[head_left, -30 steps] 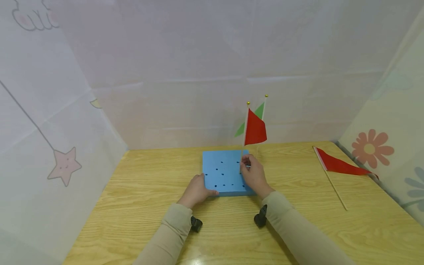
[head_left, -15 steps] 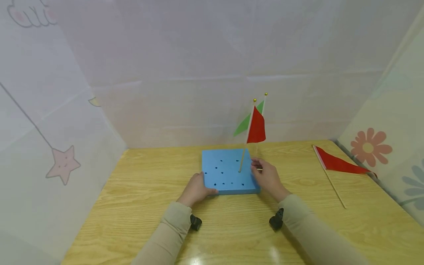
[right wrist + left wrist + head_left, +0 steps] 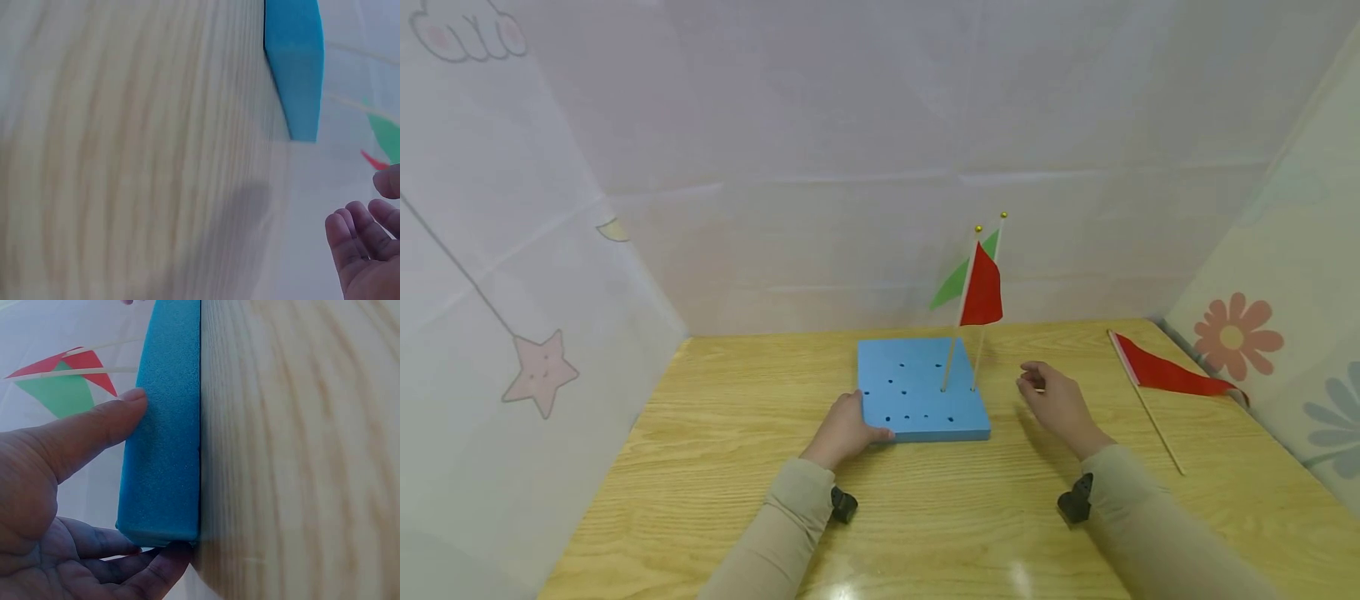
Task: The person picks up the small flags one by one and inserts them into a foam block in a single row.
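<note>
A blue foam block (image 3: 917, 358) with several small holes in its top lies on the table. My left hand (image 3: 844, 427) grips its near left corner, thumb (image 3: 128, 409) on the front side and fingers at the left end. Two small flags stand in the block's right part: a red flag (image 3: 982, 287) on a slightly tilted stick and, behind it, a green flag (image 3: 951, 285). My right hand (image 3: 1058, 404) is over the table to the right of the block, touching nothing, its fingers loosely bent. Another red flag (image 3: 1165, 367) lies farther right.
The wooden table (image 3: 737, 400) has pale printed cloth (image 3: 820, 250) behind it and along both sides. The lying flag's stick (image 3: 1161, 433) points toward the near side of the table.
My right hand has let go of the red flag's stick and moved right, away from the block. The red flag now leans more to the right. My left hand has stayed put.
</note>
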Available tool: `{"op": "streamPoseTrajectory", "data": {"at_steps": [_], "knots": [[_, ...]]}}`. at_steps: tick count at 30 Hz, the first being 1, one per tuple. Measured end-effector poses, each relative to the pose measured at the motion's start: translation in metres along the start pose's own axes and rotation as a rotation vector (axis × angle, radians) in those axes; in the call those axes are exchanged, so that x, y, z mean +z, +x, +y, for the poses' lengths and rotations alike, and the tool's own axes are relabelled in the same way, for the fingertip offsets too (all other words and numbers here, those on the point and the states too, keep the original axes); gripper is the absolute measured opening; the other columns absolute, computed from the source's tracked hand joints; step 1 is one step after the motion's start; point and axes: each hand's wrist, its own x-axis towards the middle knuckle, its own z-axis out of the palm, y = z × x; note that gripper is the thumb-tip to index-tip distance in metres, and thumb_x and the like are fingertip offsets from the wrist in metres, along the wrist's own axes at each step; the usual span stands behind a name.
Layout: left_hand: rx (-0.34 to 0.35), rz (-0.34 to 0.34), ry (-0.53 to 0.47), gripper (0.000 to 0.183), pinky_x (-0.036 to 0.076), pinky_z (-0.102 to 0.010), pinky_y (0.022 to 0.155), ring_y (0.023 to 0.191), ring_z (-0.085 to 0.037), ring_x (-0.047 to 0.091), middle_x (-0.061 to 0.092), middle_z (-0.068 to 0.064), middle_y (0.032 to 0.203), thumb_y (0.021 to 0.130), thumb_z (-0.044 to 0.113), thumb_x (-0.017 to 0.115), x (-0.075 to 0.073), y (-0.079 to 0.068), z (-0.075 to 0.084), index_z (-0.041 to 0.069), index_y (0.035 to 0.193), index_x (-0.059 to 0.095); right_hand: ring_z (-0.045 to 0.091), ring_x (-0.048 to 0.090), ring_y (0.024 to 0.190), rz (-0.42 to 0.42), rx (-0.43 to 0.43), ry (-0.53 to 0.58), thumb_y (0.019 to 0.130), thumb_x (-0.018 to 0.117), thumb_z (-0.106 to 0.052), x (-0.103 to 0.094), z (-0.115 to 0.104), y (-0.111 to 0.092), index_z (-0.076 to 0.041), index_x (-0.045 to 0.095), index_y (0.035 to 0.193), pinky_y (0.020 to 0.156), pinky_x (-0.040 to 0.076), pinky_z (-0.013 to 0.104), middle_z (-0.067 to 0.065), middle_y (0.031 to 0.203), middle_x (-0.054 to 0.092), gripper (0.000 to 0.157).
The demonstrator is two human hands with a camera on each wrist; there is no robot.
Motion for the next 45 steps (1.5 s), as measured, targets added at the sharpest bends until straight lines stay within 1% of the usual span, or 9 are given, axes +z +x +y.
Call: {"op": "streamPoseTrajectory", "data": {"at_steps": [3, 6, 10, 13, 17, 22, 30, 37, 45], "knots": [[-0.004, 0.001, 0.005, 0.096, 0.039, -0.054, 0.114, 0.139, -0.047, 0.043, 0.044, -0.037, 0.148, 0.083, 0.026, 0.090, -0.001, -0.001, 0.001, -0.020, 0.149, 0.036, 0.047, 0.063, 0.112, 0.008, 0.006, -0.035, 0.108, 0.054, -0.014, -0.011, 0.013, -0.001, 0.013, 0.054, 0.136, 0.086, 0.057, 0.056, 0.028, 0.119, 0.065, 0.039], [-0.010, 0.000, 0.007, 0.096, 0.039, -0.054, 0.115, 0.139, -0.048, 0.043, 0.043, -0.036, 0.149, 0.083, 0.027, 0.090, -0.001, -0.001, 0.001, -0.019, 0.149, 0.036, 0.048, 0.062, 0.111, 0.009, 0.020, -0.058, 0.108, 0.053, -0.015, -0.021, 0.026, -0.003, 0.014, 0.053, 0.136, 0.087, 0.055, 0.058, 0.029, 0.119, 0.065, 0.040], [-0.015, 0.000, 0.006, 0.097, 0.039, -0.054, 0.115, 0.139, -0.048, 0.043, 0.043, -0.036, 0.149, 0.083, 0.027, 0.090, -0.001, -0.001, 0.001, -0.019, 0.149, 0.036, 0.050, 0.061, 0.110, 0.006, 0.055, -0.087, 0.108, 0.053, -0.016, -0.033, 0.038, -0.006, 0.015, 0.052, 0.136, 0.086, 0.054, 0.060, 0.031, 0.120, 0.064, 0.042], [-0.017, 0.002, 0.006, 0.097, 0.039, -0.054, 0.114, 0.139, -0.048, 0.043, 0.043, -0.036, 0.149, 0.083, 0.027, 0.090, -0.001, -0.001, 0.001, -0.019, 0.149, 0.036, 0.050, 0.061, 0.109, 0.006, 0.081, -0.098, 0.108, 0.052, -0.016, -0.042, 0.047, -0.007, 0.016, 0.050, 0.136, 0.085, 0.055, 0.060, 0.033, 0.120, 0.063, 0.043], [-0.015, 0.003, 0.007, 0.097, 0.039, -0.055, 0.114, 0.139, -0.048, 0.043, 0.043, -0.037, 0.149, 0.084, 0.027, 0.090, -0.001, -0.001, 0.000, -0.019, 0.149, 0.036, 0.050, 0.062, 0.104, 0.014, 0.102, -0.110, 0.109, 0.051, -0.017, -0.055, 0.059, -0.009, 0.018, 0.050, 0.135, 0.080, 0.056, 0.058, 0.035, 0.119, 0.063, 0.043], [-0.018, -0.001, 0.011, 0.096, 0.039, -0.055, 0.114, 0.140, -0.048, 0.042, 0.042, -0.037, 0.150, 0.084, 0.028, 0.089, -0.001, -0.002, 0.001, -0.018, 0.150, 0.036, 0.049, 0.062, 0.101, 0.028, 0.141, -0.132, 0.107, 0.052, -0.017, -0.069, 0.071, -0.012, 0.019, 0.050, 0.134, 0.077, 0.057, 0.055, 0.036, 0.118, 0.062, 0.044], [-0.028, -0.004, 0.002, 0.097, 0.039, -0.055, 0.114, 0.140, -0.048, 0.042, 0.042, -0.036, 0.151, 0.085, 0.028, 0.089, 0.000, -0.002, 0.002, -0.017, 0.151, 0.035, 0.053, 0.060, 0.104, 0.023, 0.220, -0.138, 0.107, 0.051, -0.018, -0.083, 0.088, -0.019, 0.020, 0.046, 0.134, 0.080, 0.056, 0.058, 0.041, 0.123, 0.058, 0.047], [-0.023, -0.007, 0.006, 0.096, 0.039, -0.055, 0.114, 0.140, -0.048, 0.042, 0.042, -0.036, 0.150, 0.084, 0.027, 0.089, 0.002, -0.003, 0.001, -0.017, 0.151, 0.036, 0.056, 0.055, 0.109, 0.045, 0.326, -0.149, 0.105, 0.051, -0.019, -0.095, 0.104, -0.024, 0.020, 0.046, 0.132, 0.087, 0.051, 0.064, 0.042, 0.125, 0.055, 0.048], [-0.012, -0.001, 0.009, 0.096, 0.041, -0.055, 0.113, 0.138, -0.048, 0.044, 0.044, -0.037, 0.148, 0.083, 0.027, 0.090, 0.002, -0.003, 0.000, -0.018, 0.149, 0.037, 0.054, 0.057, 0.104, 0.032, 0.353, -0.132, 0.105, 0.049, -0.022, -0.106, 0.116, -0.030, 0.020, 0.046, 0.132, 0.084, 0.050, 0.063, 0.042, 0.124, 0.056, 0.050]]}}
